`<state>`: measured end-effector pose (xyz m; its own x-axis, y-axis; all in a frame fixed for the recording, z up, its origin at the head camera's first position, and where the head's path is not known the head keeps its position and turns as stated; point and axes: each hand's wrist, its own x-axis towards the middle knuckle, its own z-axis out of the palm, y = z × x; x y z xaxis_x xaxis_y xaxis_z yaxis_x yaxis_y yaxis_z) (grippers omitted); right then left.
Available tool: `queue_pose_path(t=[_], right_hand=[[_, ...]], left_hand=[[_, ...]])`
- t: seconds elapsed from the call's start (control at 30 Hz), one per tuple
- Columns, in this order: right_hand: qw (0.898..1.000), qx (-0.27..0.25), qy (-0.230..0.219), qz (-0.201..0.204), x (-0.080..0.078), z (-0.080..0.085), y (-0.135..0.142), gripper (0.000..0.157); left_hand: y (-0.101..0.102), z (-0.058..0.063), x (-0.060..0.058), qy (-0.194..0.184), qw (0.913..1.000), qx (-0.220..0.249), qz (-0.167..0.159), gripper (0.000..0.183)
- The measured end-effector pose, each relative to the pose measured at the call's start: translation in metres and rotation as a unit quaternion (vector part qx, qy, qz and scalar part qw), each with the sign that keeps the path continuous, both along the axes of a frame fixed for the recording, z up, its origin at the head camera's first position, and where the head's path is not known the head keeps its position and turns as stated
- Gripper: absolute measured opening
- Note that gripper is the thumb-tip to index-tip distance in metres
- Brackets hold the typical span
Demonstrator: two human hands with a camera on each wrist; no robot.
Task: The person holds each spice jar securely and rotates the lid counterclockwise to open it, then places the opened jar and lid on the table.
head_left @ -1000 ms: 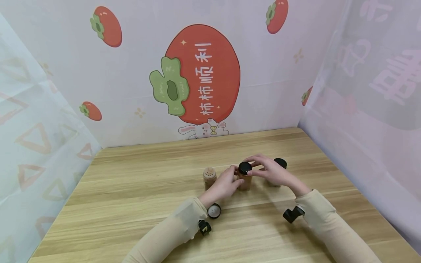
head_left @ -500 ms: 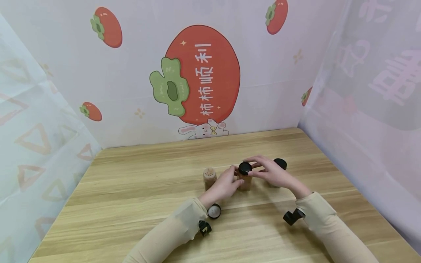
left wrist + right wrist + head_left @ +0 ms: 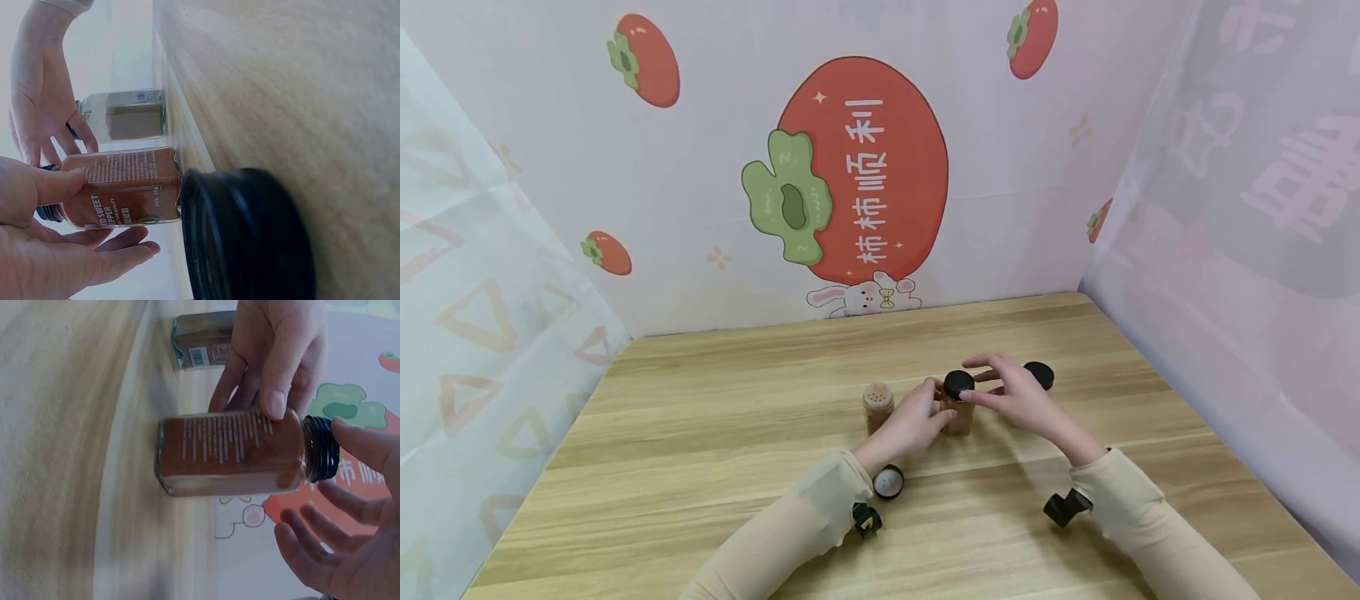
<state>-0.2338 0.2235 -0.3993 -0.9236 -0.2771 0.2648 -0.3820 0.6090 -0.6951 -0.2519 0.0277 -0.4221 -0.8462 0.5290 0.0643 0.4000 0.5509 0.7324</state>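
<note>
My left hand [image 3: 913,418] grips the glass body of a spice jar [image 3: 231,453] filled with reddish-brown powder, thumb on one side and fingers on the other. The label partly reads "sweet pepper". This jar stands upright with its black screw cap [image 3: 958,384] on top. At the cap is my right hand [image 3: 1018,396]: its thumb touches the near side, and a fingertip curls close to the other side in the right wrist view. The remaining fingers are spread away from the cap. Whether that fingertip touches is hard to tell.
Left of the held jar stands an uncapped shaker jar [image 3: 877,404] with a perforated top. A loose black cap [image 3: 888,482] lies nearer, its pale inside facing up. Behind my right hand stands another black-capped jar [image 3: 131,115]. Everything rests on a wooden table [image 3: 715,433].
My right hand's fingers have loosened and shifted slightly right from the cap's far side, while the thumb has slid along its near edge. The left hand and jar have stayed put.
</note>
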Motion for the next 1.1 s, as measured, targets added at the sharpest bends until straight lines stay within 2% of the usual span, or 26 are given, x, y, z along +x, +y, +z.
queue_pose_path(t=[0.2,0.43,0.8,1.1], right_hand=[[0.999,-0.002,-0.006,-0.031,0.002,-0.003,-0.004,0.046],[1.000,-0.004,0.005,-0.027,0.003,-0.004,-0.005,0.042],[1.000,0.017,0.013,0.015,0.002,0.003,-0.002,0.037],[0.998,0.038,-0.012,0.045,-0.003,0.005,0.006,0.039]], left_hand=[[0.000,-0.001,0.000,-0.003,1.0000,0.001,0.003,0.036],[0.000,-0.001,0.000,0.001,1.0000,-0.002,-0.001,0.036],[-0.001,0.001,0.000,0.004,1.0000,-0.001,-0.001,0.036],[-0.001,0.001,0.000,-0.001,1.0000,0.002,0.002,0.035]])
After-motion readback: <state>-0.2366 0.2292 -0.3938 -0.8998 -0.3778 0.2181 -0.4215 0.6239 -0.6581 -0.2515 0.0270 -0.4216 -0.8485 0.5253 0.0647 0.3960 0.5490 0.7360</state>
